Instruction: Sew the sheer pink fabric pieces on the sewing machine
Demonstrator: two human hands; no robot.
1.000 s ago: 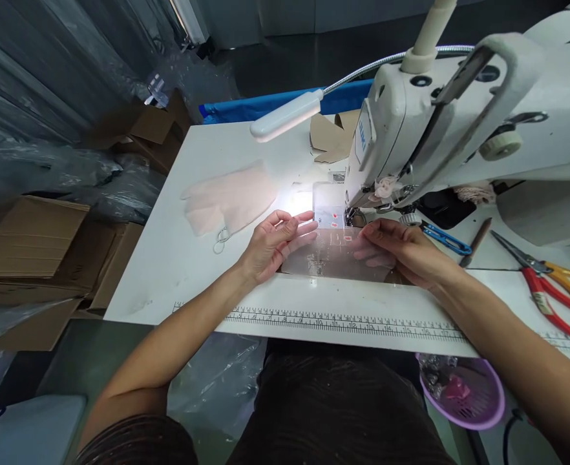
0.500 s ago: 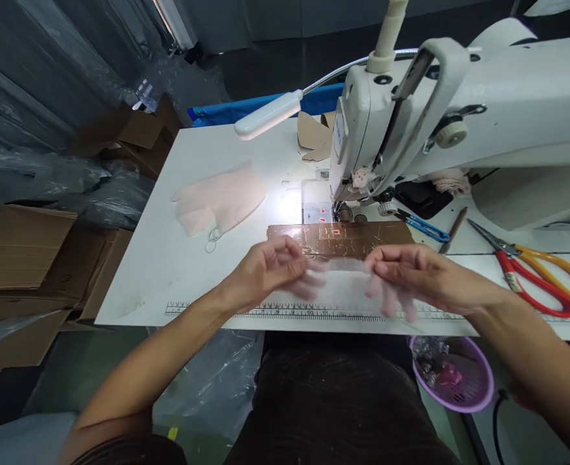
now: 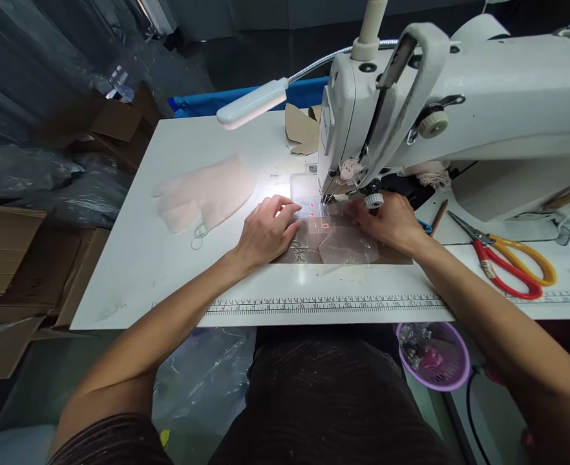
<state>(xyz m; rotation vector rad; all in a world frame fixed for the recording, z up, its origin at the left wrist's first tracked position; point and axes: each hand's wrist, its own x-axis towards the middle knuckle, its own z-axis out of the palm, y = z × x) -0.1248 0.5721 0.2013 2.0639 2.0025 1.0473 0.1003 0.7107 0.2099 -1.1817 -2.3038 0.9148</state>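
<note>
A thin sheer piece of fabric [image 3: 349, 245] lies over the brown tape-covered plate [image 3: 396, 256], its upper edge close to the needle of the white sewing machine [image 3: 343, 129]. Left of the needle, my left hand [image 3: 269, 227] rests on the plate's left part, thumb and forefinger apart and pointing at the fabric. My right hand [image 3: 386, 218] is right of the presser foot [image 3: 327, 199], fingers closed at the fabric's upper right edge. The machine's knob partly covers those fingertips.
A pale pink sheer piece [image 3: 207, 190] with a thin looped cord lies left. Red-and-yellow scissors [image 3: 508, 258] and a blue snipper [image 3: 425, 226] lie right. A lamp [image 3: 253, 103] hangs over the table; a purple basket [image 3: 459, 381] stands below its front edge.
Both hands have moved forward from the table's front to the needle area, bringing the sheer fabric onto the brown plate. The view has shifted slightly.
</note>
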